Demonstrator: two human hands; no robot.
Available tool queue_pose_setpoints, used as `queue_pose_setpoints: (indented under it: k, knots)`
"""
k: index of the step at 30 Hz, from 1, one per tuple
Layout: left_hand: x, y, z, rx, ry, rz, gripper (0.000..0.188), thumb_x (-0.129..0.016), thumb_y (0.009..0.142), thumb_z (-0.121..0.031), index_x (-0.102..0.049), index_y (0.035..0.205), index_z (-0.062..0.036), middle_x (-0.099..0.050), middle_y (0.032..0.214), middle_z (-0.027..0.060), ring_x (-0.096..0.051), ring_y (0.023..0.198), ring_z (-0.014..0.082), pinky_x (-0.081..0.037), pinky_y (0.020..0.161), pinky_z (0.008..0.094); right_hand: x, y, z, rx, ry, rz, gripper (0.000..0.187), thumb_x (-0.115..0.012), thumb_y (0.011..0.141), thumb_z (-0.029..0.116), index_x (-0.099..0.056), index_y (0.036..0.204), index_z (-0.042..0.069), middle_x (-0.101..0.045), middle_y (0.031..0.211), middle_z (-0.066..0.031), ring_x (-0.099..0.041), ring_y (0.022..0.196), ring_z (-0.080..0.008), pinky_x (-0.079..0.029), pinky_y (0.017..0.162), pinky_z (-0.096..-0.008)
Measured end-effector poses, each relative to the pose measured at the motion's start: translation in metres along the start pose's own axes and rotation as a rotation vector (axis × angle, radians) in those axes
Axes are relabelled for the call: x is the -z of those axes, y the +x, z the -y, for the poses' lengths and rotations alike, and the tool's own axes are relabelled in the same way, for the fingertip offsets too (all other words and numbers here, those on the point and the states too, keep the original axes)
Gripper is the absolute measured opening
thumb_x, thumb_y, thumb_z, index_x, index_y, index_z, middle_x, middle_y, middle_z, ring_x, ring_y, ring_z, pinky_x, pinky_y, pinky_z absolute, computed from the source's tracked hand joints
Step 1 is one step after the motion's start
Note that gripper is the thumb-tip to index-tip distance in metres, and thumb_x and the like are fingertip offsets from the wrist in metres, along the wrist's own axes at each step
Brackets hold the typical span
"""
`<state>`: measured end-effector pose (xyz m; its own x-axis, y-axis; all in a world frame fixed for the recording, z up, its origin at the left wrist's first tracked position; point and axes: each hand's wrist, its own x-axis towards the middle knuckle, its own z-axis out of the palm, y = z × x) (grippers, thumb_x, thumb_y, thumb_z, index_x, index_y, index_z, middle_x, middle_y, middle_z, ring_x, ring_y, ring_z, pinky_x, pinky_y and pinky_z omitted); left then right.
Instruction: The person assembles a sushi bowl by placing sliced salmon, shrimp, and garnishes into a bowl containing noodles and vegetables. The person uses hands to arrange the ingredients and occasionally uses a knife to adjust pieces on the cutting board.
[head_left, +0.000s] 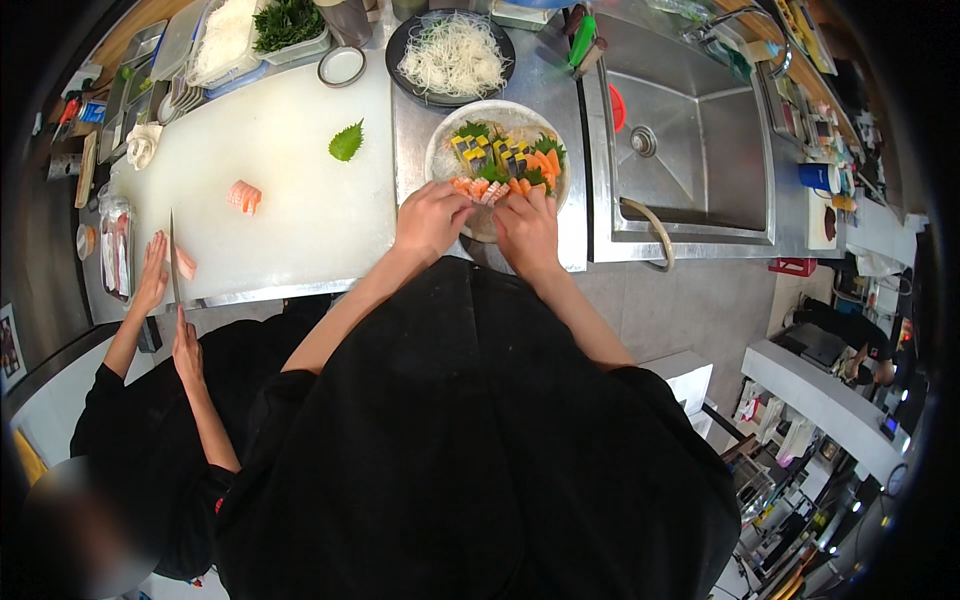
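Upper centre, left hand (430, 220) and right hand (530, 232) curl at white-striped orange fish slices (488, 191) on a round grey-white plate (483, 229), pinch unclear; press evenly, lightly

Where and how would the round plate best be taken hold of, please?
Probably by the outer rim of the round plate, at opposite sides: left hand coming from the left, right hand from the right. Its rim is bare there, fish slices and green leaves cover much of its middle, and the black dish crowds its far edge.
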<state>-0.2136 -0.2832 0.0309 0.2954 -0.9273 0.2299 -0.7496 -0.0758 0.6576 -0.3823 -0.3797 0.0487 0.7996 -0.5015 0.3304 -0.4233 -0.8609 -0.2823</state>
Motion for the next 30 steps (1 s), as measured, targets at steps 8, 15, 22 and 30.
queue_pose_setpoints:
  k: [8, 15, 22, 30]
  knots:
    - [0.002, -0.006, 0.001, -0.047, -0.015, -0.019, 0.012, -0.078, 0.08, -0.013, -0.074, 0.091, -0.0091, -0.067, 0.089, 0.0047, -0.066, 0.086, 0.0267, -0.055, 0.076, 0.0382, 0.006, -0.003, 0.005, 0.009, 0.021, 0.065, 0.004, -0.066, 0.071, 0.004, -0.066, 0.074, 0.007, -0.061, 0.09, -0.0039, -0.054, 0.096, -0.026, -0.041, 0.079, -0.0409]
    - [0.051, -0.043, 0.006, 0.215, -0.103, -0.181, 0.014, -0.076, 0.084, -0.011, -0.072, 0.097, -0.0084, -0.063, 0.084, 0.0083, -0.064, 0.082, 0.0277, -0.051, 0.071, 0.0375, 0.033, 0.011, 0.013, -0.1, 0.106, -0.067, 0.009, -0.078, 0.075, 0.008, -0.07, 0.08, 0.01, -0.06, 0.08, -0.0035, -0.056, 0.086, -0.0261, -0.04, 0.077, -0.0405]
    - [0.071, -0.097, 0.009, 0.48, -0.25, -0.151, 0.017, -0.075, 0.086, -0.01, -0.071, 0.103, -0.0077, -0.062, 0.084, 0.0082, -0.061, 0.068, 0.0262, -0.048, 0.062, 0.0365, 0.024, 0.148, -0.03, -0.063, 0.232, -0.045, 0.005, -0.068, 0.085, 0.007, -0.071, 0.087, 0.004, -0.07, 0.083, -0.012, -0.066, 0.082, -0.0347, -0.048, 0.077, -0.0466]
    - [0.084, -0.11, 0.003, 0.531, -0.256, -0.161, 0.018, -0.071, 0.089, -0.008, -0.07, 0.106, -0.0068, -0.064, 0.087, 0.0091, -0.064, 0.069, 0.0261, -0.051, 0.064, 0.0378, -0.088, 0.279, -0.115, -0.19, -0.109, 0.256, 0.025, -0.067, 0.083, 0.02, -0.074, 0.104, 0.009, -0.073, 0.098, -0.0195, -0.069, 0.097, -0.0401, -0.056, 0.088, -0.0482]
